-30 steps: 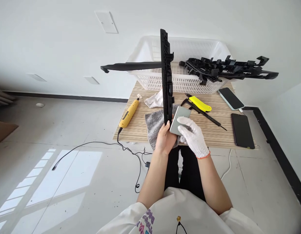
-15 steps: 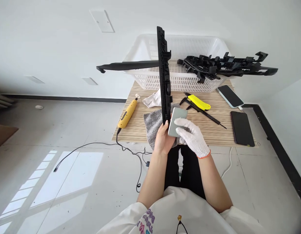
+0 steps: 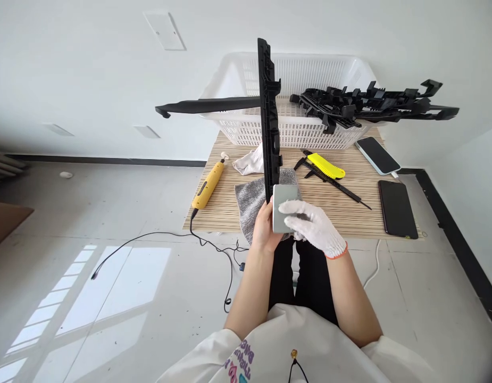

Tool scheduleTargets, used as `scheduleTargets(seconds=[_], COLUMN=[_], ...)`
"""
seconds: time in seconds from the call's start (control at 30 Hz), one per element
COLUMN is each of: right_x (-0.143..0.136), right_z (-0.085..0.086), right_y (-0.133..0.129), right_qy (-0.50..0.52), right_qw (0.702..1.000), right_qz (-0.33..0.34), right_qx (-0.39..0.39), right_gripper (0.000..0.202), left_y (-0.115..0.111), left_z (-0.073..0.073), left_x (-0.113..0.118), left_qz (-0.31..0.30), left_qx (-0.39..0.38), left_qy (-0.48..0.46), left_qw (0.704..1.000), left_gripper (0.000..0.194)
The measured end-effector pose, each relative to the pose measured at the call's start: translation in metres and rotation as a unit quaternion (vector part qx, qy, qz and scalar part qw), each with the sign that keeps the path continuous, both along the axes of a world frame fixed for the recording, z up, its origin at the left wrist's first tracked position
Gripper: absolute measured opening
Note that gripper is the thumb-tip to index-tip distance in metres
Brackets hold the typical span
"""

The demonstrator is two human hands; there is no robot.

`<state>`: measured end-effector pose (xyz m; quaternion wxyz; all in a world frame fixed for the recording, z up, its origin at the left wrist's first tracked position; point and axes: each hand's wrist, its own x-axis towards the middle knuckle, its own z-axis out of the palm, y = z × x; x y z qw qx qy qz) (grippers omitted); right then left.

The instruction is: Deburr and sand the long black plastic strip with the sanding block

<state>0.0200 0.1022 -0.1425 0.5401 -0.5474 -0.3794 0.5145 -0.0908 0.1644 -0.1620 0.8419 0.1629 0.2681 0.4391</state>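
Note:
My bare left hand (image 3: 265, 229) is closed around the lower end of a long black plastic trim piece (image 3: 269, 117), which stands nearly upright over the table. In my right hand (image 3: 315, 226), wearing a white knit glove with an orange cuff, is a flat grey-green rectangular block (image 3: 284, 207). The block lies against the lower end of the trim piece, close to my left fingers; whether they touch is hidden. Beneath both hands a grey cloth (image 3: 249, 205) is spread at the table's front edge.
Behind stands a white plastic basket (image 3: 309, 130) with several black plastic parts (image 3: 349, 106) jutting over its rim. A yellow rotary tool (image 3: 209, 186) lies left, its cord reaching the floor. A white glove (image 3: 249, 162), yellow brush (image 3: 326, 166), black caliper (image 3: 337, 185) and two phones (image 3: 397, 208) (image 3: 377, 155) lie on the table.
My right hand has brought the grey-green block slightly down and turned it from a tilt to nearly upright. My left hand keeps its grip on the trim piece.

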Motion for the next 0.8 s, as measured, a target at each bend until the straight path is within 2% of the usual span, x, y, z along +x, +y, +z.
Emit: scheduleTargets(seconds=[0.1, 0.23, 0.37, 0.6, 0.73, 0.8], right_x=[0.0002, 0.0000, -0.0004, 0.0011, 0.0017, 0.0022], right_z=[0.0006, 0.0012, -0.0009, -0.0020, -0.0023, -0.0025], right_y=[-0.0004, -0.0003, 0.0003, -0.0010, -0.0006, -0.0009], right_qy=[-0.001, -0.004, 0.008, -0.005, 0.003, -0.002], right_qw=[1.000, 1.000, 0.999, 0.999, 0.999, 1.000], right_qz=[-0.012, 0.031, -0.035, 0.032, -0.028, -0.001], right_qx=[0.006, 0.004, 0.019, 0.013, 0.016, 0.011], right_gripper=[0.030, 0.027, 0.028, 0.023, 0.026, 0.024], left_y=[-0.0004, -0.0006, -0.0006, -0.0001, 0.0001, 0.0000], left_z=[-0.0008, 0.0002, 0.0022, -0.0010, -0.0009, -0.0010], left_x=[-0.0003, 0.0000, -0.0008, -0.0016, -0.0005, -0.0006], left_qz=[0.002, 0.001, -0.007, -0.007, -0.006, -0.008], left_qx=[0.004, -0.008, 0.005, -0.008, -0.004, -0.009], left_qy=[-0.002, 0.011, -0.022, -0.015, -0.025, -0.022], left_qw=[1.000, 1.000, 1.000, 1.000, 1.000, 1.000], left_gripper=[0.013, 0.013, 0.016, 0.013, 0.012, 0.011])
